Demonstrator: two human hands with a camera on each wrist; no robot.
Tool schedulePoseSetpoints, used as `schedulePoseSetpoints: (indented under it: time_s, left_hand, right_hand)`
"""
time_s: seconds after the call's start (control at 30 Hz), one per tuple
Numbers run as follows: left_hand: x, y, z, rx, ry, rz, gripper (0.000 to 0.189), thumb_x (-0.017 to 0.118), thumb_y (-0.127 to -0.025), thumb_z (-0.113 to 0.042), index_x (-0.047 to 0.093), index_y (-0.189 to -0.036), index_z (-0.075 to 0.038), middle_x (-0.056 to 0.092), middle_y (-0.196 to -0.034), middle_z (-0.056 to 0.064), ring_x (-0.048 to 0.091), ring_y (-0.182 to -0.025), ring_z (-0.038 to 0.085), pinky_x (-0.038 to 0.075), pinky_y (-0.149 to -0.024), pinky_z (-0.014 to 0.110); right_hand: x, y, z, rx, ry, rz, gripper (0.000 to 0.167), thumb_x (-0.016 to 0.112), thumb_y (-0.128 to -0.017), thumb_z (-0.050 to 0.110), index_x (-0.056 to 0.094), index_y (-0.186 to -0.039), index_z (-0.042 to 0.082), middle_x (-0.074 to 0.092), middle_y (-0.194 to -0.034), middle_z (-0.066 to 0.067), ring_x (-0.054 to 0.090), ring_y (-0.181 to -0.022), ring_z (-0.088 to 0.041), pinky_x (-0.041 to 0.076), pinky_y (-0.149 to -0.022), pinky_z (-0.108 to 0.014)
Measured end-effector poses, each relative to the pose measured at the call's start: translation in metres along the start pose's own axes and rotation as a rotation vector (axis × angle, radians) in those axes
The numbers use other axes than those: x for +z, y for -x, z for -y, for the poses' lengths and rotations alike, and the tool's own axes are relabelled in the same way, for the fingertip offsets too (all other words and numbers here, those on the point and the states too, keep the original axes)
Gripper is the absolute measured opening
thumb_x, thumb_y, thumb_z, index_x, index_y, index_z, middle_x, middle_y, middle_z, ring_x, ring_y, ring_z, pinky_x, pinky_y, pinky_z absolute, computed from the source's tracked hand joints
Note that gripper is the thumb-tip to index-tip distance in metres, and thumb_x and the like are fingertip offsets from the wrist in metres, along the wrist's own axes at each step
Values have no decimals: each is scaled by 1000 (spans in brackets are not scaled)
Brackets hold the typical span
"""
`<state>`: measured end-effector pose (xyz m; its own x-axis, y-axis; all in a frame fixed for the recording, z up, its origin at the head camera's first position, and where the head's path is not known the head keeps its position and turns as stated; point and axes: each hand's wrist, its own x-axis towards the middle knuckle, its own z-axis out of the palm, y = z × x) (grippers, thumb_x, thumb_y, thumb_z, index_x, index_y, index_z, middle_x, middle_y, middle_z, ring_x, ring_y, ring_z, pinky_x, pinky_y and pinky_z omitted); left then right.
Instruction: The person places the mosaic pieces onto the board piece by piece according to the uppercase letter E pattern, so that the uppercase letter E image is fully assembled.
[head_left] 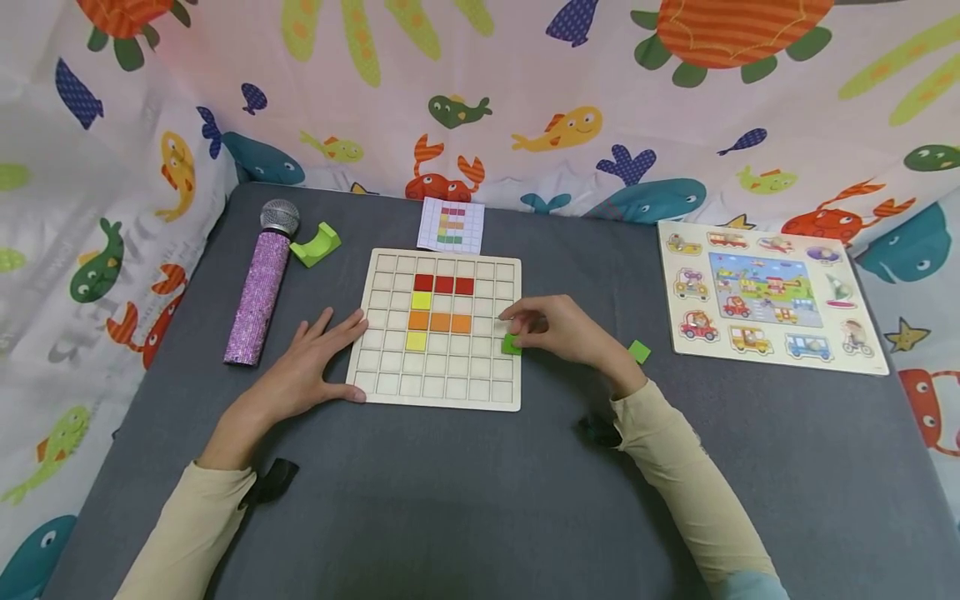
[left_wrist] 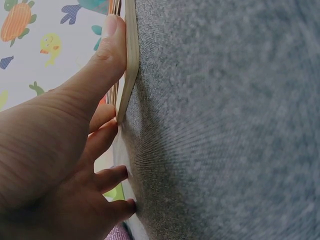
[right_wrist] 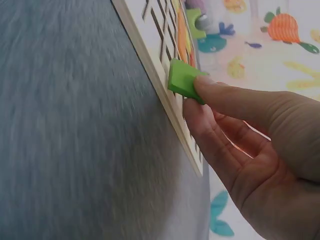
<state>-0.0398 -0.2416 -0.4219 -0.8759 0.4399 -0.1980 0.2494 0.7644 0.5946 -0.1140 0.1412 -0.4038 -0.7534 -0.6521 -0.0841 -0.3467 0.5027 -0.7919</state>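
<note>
A wooden grid board lies on the table, with red, yellow and orange square tiles set in several of its cells. My left hand rests against the board's left side with fingers spread; in the left wrist view the thumb lies along the board's edge. Between thumb and fingers, my right hand pinches a green square tile over the board's right edge. Another green tile lies on the table beside the right wrist, apart from the board.
Behind the board stands a pattern card with coloured rows. To the left lie a glittery purple microphone and a green curved block. A vehicle picture puzzle is at the right. A printed cloth hangs behind the grey table.
</note>
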Motion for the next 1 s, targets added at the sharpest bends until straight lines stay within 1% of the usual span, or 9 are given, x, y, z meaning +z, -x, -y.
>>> schedulePoseSetpoints:
  time_s: [0.13,0.23,0.43,0.57,0.7,0.87,1.0]
  left_hand:
    - [2,0,1,-3,-1,-5,102,85,-72,-35,31,-154,-7,22,-161,14,3,-147,47,-1,-114,65]
    - [3,-1,2,1,-3,-16,102,86,-71,-34,32,-154,-7,22,-161,14,3,-147,46,-1,-114,65]
    - [4,-2,4,3,-2,-14,102,86,-71,-33,32,-154,-7,22,-161,13,3,-147,46,-1,-114,65]
    - [4,-3,4,0,-8,-4,102,86,-72,-33,31,-154,-8,21,-162,12,2,-147,45,-1,-115,64]
    - [4,-2,3,-7,-6,-3,102,86,-71,-33,31,-154,-7,21,-161,13,2,-147,45,-1,-115,64]
    - [3,-1,3,-18,-8,0,102,87,-72,-33,32,-153,-7,21,-161,13,2,-147,45,-1,-115,64]
    - [3,-2,3,-15,-7,-1,101,86,-72,-33,33,-153,-7,21,-162,12,2,-147,45,-1,-115,64]
  right_hand:
    - [9,-11,5,-25,-6,14,30,72,-87,2,69,-117,1,67,-88,-2,61,-82,-14,53,-75,-33]
    - [13,-17,9,-26,-6,4,29,73,-87,2,69,-116,2,67,-87,-1,60,-81,-13,52,-75,-32]
    - [29,-28,18,-50,-64,0,28,73,-86,0,70,-114,1,67,-88,-3,61,-83,-14,54,-77,-30]
    - [42,-36,28,-70,-71,9,26,73,-86,0,70,-112,0,68,-88,-3,62,-83,-12,54,-77,-28]
    - [52,-43,41,-69,-65,21,26,74,-85,2,70,-111,0,68,-86,-2,61,-82,-11,53,-76,-26]
    - [64,-52,54,-77,-73,2,28,76,-84,3,71,-112,0,67,-85,-1,60,-81,-11,51,-76,-23]
    - [76,-59,59,-81,-72,-21,25,75,-85,4,71,-110,1,67,-85,-1,59,-80,-11,51,-75,-20]
